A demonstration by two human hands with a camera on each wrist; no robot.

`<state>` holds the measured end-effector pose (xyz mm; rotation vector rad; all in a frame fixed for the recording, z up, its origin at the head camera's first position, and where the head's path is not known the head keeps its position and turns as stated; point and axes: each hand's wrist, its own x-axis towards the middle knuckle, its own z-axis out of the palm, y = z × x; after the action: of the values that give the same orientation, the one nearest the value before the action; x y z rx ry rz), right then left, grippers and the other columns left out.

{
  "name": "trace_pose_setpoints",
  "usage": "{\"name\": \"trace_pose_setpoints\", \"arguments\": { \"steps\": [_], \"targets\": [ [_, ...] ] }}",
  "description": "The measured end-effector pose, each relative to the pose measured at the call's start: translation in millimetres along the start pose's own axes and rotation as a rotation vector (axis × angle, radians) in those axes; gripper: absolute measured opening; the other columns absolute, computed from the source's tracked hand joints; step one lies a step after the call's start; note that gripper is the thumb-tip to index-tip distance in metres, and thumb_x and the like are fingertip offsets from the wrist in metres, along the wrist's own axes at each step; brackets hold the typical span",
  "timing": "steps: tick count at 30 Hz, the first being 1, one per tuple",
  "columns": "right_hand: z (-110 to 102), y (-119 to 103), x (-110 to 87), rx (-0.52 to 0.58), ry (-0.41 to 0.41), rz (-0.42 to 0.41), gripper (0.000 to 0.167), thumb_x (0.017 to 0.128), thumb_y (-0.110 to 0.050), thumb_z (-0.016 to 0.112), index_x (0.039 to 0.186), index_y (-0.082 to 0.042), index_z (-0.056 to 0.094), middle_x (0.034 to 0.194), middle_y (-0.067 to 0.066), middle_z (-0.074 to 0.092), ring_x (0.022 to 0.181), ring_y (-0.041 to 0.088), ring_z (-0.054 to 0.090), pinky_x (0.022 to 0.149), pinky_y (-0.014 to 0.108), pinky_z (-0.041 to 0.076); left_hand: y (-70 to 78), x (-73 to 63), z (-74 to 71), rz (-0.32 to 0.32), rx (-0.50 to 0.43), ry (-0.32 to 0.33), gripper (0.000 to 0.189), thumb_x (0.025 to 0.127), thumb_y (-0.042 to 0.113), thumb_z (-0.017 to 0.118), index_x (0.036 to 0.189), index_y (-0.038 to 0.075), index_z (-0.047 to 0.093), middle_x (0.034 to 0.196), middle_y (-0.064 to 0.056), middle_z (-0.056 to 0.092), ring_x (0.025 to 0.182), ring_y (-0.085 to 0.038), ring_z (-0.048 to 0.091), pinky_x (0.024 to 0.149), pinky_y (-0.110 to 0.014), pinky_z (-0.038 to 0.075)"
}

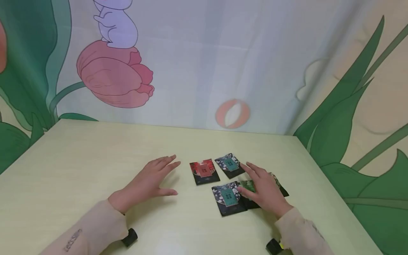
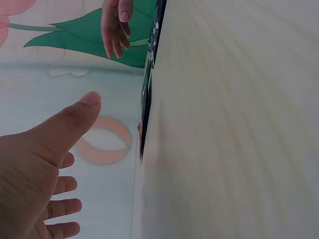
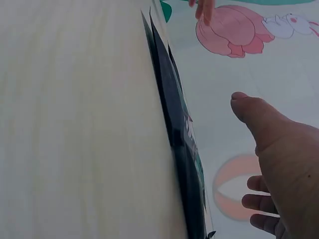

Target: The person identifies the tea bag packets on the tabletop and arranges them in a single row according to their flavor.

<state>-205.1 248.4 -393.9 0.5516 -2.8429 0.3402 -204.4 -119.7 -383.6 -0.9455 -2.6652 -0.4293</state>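
Observation:
Several small flat packets with dark lower ends lie on the table. The red one [image 1: 204, 171] is nearest to my left hand [image 1: 146, 182], which hovers to its left with fingers spread and nothing in them. Behind is a packet with blue-white flowers and a teal label [image 1: 230, 165]; a matching packet [image 1: 228, 199] lies closer to me. My right hand [image 1: 266, 193] is held over a green packet [image 1: 247, 184] and another packet [image 1: 282, 187] at the right, partly hiding both. In the right wrist view, its thumb [image 3: 249, 109] and fingers are apart from the packets.
The pale wooden table [image 1: 95, 159] ends at the back against a hanging cloth [image 1: 185, 71] printed with a flower and a rabbit. Printed green leaves [image 1: 334, 131] flank the table's right edge. Dark wrist devices [image 1: 130, 237] show under both sleeves.

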Motion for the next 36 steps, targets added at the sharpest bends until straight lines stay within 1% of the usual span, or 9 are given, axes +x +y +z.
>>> {"name": "trace_pose_setpoints", "arguments": {
  "steps": [4,7,11,13,19,25,30,33,36],
  "targets": [
    [0,-8,-2.5,0.056,-0.022,-0.019,0.075,0.085,-0.047,0.068,0.147,-0.017,0.039,0.148,0.014,0.043,0.132,0.038,0.044,0.104,0.059,0.04,3.5,9.3,5.2,0.006,-0.012,0.006,0.083,0.074,0.047,0.078,0.14,0.007,0.048,0.145,-0.016,0.047,0.13,-0.035,0.047,0.107,-0.051,0.039],
    [1,-15,-5.2,0.096,-0.028,-0.041,0.072,0.085,-0.045,0.069,0.145,-0.018,0.042,0.146,0.012,0.046,0.131,0.036,0.045,0.103,0.057,0.043,5.8,15.8,9.3,0.001,-0.015,0.004,0.079,0.074,0.045,0.078,0.137,0.007,0.05,0.139,-0.015,0.052,0.127,-0.033,0.049,0.105,-0.051,0.041],
    [2,-24,-8.9,0.117,-0.013,-0.107,0.067,0.084,-0.041,0.071,0.141,-0.017,0.048,0.141,0.009,0.052,0.128,0.033,0.05,0.101,0.053,0.045,8.3,23.2,14.5,-0.011,-0.036,0.005,0.073,0.075,0.043,0.079,0.134,0.009,0.053,0.132,-0.014,0.056,0.123,-0.032,0.051,0.104,-0.049,0.043],
    [3,-28,-10.5,0.11,-0.017,-0.135,0.065,0.083,-0.04,0.072,0.139,-0.017,0.05,0.138,0.007,0.054,0.126,0.03,0.052,0.1,0.051,0.047,9.7,26.6,16.6,-0.015,-0.055,0.007,0.072,0.074,0.041,0.08,0.133,0.01,0.054,0.13,-0.013,0.057,0.122,-0.032,0.052,0.104,-0.049,0.043],
    [4,-34,-13.7,0.112,-0.065,-0.173,0.054,0.084,-0.043,0.07,0.132,-0.021,0.059,0.134,0.001,0.058,0.123,0.025,0.054,0.1,0.047,0.048,14.6,38.9,21.3,-0.059,-0.1,-0.028,0.07,0.075,0.043,0.079,0.133,0.013,0.055,0.13,-0.011,0.057,0.124,-0.03,0.051,0.107,-0.048,0.041],
    [8,-36,-16.4,0.135,-0.082,-0.251,0.042,0.085,-0.044,0.068,0.121,-0.022,0.067,0.126,-0.003,0.062,0.117,0.019,0.056,0.097,0.041,0.051,18.8,51.9,30.0,-0.112,-0.14,-0.06,0.066,0.075,0.041,0.08,0.13,0.012,0.058,0.128,-0.01,0.058,0.123,-0.029,0.05,0.108,-0.046,0.04],
    [11,-37,-16.7,0.143,-0.118,-0.285,0.042,0.085,-0.047,0.068,0.118,-0.023,0.069,0.125,-0.007,0.061,0.117,0.014,0.056,0.098,0.038,0.05,23.0,61.7,36.6,-0.16,-0.175,-0.093,0.064,0.076,0.04,0.08,0.128,0.011,0.059,0.128,-0.01,0.057,0.124,-0.028,0.049,0.11,-0.045,0.038],
    [13,-37,-17.1,0.132,-0.136,-0.298,0.044,0.084,-0.052,0.066,0.118,-0.024,0.069,0.125,-0.008,0.061,0.116,0.013,0.055,0.098,0.037,0.05,24.9,66.8,40.0,-0.157,-0.183,-0.11,0.063,0.076,0.041,0.079,0.128,0.01,0.06,0.127,-0.01,0.058,0.124,-0.028,0.049,0.11,-0.045,0.038],
    [13,-38,-17.7,0.122,-0.143,-0.316,0.044,0.083,-0.054,0.065,0.117,-0.026,0.07,0.125,-0.007,0.06,0.117,0.014,0.054,0.099,0.037,0.05,25.7,70.8,43.8,-0.138,-0.178,-0.116,0.062,0.077,0.041,0.079,0.126,0.009,0.06,0.125,-0.01,0.059,0.121,-0.028,0.05,0.109,-0.044,0.039]
  ]
}}
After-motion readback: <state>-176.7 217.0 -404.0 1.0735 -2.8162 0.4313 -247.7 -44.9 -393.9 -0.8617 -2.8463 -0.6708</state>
